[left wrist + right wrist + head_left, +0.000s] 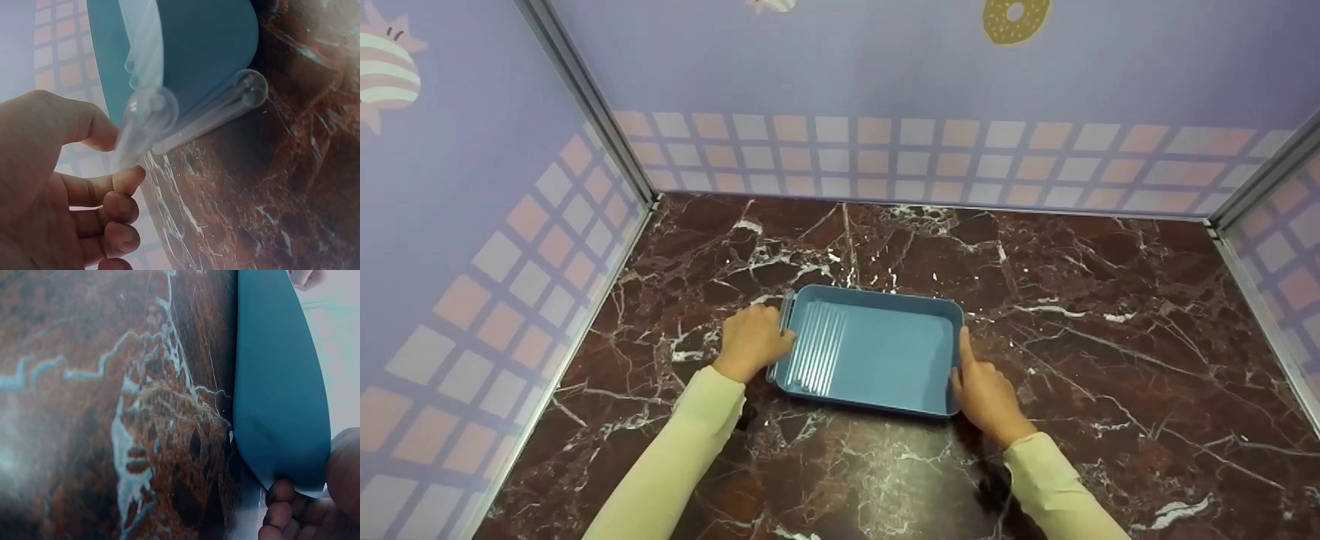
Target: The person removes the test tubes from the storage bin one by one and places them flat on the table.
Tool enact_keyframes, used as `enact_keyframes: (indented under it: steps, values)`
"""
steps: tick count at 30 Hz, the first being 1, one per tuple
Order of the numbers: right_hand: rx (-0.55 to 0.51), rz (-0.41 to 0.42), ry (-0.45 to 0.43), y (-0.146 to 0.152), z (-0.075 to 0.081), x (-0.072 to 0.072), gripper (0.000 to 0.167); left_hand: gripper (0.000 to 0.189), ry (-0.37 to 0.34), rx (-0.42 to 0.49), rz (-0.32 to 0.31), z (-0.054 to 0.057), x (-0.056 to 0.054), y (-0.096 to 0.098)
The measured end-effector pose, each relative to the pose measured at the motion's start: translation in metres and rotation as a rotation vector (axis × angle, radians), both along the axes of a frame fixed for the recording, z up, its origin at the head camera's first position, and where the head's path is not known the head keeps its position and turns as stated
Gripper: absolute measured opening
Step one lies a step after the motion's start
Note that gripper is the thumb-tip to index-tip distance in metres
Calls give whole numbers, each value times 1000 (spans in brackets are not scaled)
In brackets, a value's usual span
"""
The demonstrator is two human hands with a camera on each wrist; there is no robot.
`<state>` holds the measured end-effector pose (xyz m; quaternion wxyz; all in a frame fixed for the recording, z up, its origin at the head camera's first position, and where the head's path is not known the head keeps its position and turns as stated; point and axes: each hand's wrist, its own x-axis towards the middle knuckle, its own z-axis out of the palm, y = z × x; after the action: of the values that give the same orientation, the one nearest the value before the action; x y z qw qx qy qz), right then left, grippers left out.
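A shallow blue tray (pixel 892 356) stands on the dark marbled surface, with several clear test tubes (pixel 819 349) side by side along its left part. At the tray's left side, my left hand (pixel 751 341) pinches a clear test tube (pixel 147 112) between thumb and forefinger; the wrist view shows it blurred. Another clear test tube (pixel 216 117) lies close along the outside of the tray's left wall. My right hand (pixel 990 394) grips the right wall of the tray, forefinger stretched along the rim. In the right wrist view its fingertips (pixel 281 489) touch the tray's outside near the bottom.
Lilac panels with pink and white checks stand at the back (pixel 885 67), left (pixel 457 225) and right (pixel 1290 255). Metal posts (pixel 600 105) join them at the corners. The brown marbled surface (pixel 1110 375) spreads around the tray, with small white flecks behind it.
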<state>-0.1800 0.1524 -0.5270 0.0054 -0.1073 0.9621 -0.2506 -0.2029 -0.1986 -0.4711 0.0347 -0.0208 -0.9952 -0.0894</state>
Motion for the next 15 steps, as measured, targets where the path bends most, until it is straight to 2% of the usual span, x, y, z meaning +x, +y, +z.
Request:
enact_keyframes:
  steps: [15]
  values:
    - [-17,-10,9,-2,-3,0,69,31,-116,38,28,-4,-8,-11]
